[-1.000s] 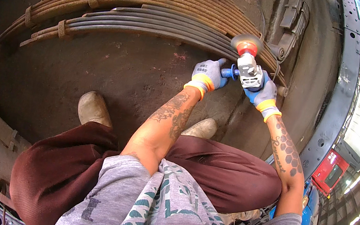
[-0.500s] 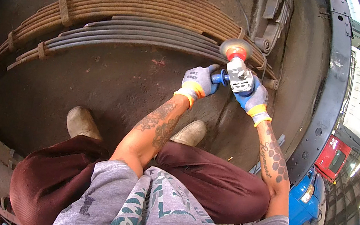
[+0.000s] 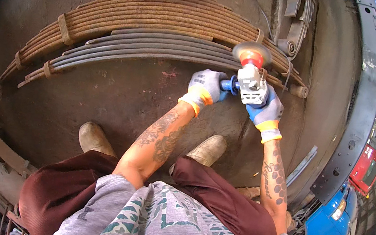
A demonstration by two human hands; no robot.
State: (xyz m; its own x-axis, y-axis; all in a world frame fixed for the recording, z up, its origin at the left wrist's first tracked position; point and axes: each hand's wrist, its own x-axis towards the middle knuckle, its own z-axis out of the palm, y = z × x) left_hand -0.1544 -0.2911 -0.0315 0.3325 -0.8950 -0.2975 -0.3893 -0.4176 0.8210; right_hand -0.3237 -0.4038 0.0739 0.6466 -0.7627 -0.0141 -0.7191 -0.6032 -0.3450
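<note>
Ideally, the angle grinder (image 3: 252, 79) would sweep evenly along the leaf springs (image 3: 145, 48) with light pressure; the left hand (image 3: 207, 83) grips its blue side handle (image 3: 229, 85), the right hand (image 3: 270, 106) its rear. It hangs over their right end, long axis near-to-far, blurred disc (image 3: 253, 47) pointing far, slightly left.

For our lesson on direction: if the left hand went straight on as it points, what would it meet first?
Past the blue side handle it grips, the left hand would probably meet the grey leaf-spring stack first, though depth is unclear.
</note>
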